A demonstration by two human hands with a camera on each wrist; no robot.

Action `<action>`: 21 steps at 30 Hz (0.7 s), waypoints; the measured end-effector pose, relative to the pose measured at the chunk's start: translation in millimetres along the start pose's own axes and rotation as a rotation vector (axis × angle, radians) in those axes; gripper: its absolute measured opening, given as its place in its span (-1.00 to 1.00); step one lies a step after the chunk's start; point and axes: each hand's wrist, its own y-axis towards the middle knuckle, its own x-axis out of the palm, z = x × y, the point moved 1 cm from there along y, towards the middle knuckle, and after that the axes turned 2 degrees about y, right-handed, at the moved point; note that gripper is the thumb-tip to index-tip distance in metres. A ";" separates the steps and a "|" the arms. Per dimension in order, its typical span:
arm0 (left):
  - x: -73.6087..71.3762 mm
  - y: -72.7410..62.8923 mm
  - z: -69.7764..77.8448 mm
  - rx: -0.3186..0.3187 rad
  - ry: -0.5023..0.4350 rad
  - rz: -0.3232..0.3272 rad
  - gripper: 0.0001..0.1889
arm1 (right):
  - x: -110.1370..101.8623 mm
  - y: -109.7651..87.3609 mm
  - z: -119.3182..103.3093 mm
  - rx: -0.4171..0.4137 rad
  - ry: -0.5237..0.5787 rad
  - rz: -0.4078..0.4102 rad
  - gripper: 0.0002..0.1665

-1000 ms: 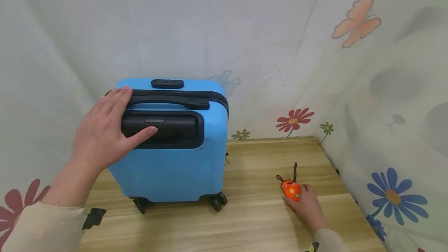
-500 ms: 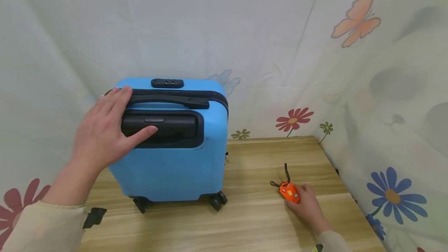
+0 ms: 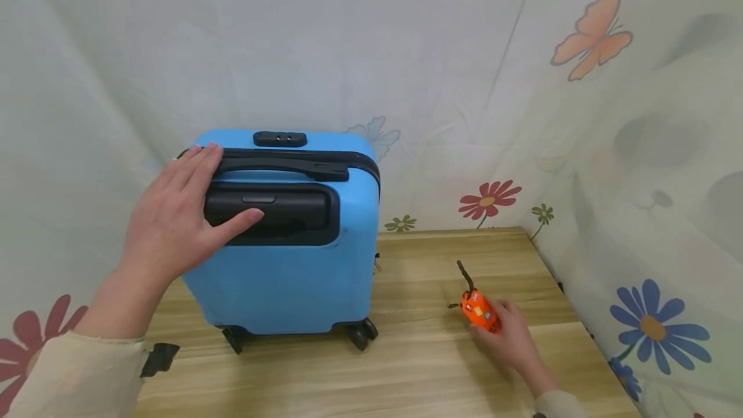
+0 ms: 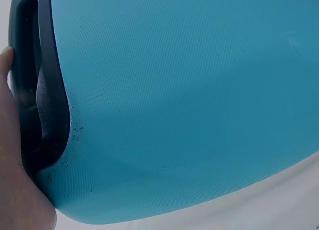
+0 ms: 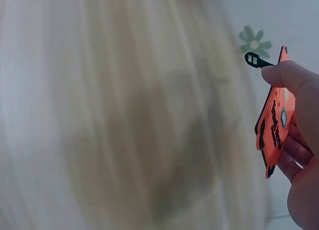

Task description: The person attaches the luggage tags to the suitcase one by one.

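Orange tag (image 3: 480, 309) clamped in fingers of the right hand (image 3: 512, 337), left hand (image 3: 171, 221) straight-fingered on blue suitcase (image 3: 296, 289)

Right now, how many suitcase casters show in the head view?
2: the left caster at the near left bottom corner of the blue suitcase, the right caster at its near right one. Any on the far side would be hidden.

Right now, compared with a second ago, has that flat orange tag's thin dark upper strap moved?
Yes: in the head view, the upper strap on the orange tag has swung left, toward the unmoved hard-sided blue suitcase.
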 end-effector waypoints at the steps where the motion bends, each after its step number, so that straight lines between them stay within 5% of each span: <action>1: 0.1 0.0 0.2 0.001 -0.002 0.004 0.14 | -3.4 1.2 -5.9 -0.011 0.011 0.005 -0.15; 10: 0.3 -0.4 0.5 0.003 -0.002 0.014 0.14 | -38.6 9.0 -73.2 -0.048 0.232 -0.039 -0.18; 16: -0.8 0.2 1.9 -0.001 0.006 -0.001 0.13 | -56.7 9.9 -108.1 -0.177 0.460 -0.107 -0.27; 21: -1.8 0.1 2.2 -0.005 0.010 -0.011 0.13 | -66.9 10.7 -130.1 -0.265 0.539 -0.157 -0.30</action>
